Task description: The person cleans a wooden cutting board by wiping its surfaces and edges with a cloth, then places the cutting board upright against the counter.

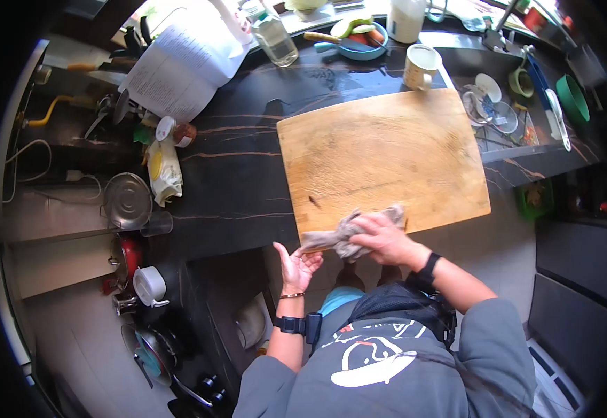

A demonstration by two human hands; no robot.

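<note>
My right hand [381,240] grips a crumpled greyish cloth [338,234] at the near edge of a large wooden cutting board [387,153]. Part of the cloth lies on the board and part hangs over its front edge. Just off the board's near left corner is my left hand [299,268], palm up with thumb and fingers spread, its fingertips close under the cloth's left end. A small dark mark shows on the wood left of the cloth.
Behind the board stand a mug [422,67], a blue bowl of vegetables with a knife [359,43] and a clear bottle [273,38]. The sink [505,136] with dishes lies right. Printed paper [178,70], a jar [176,131] and a white packet [165,173] are left.
</note>
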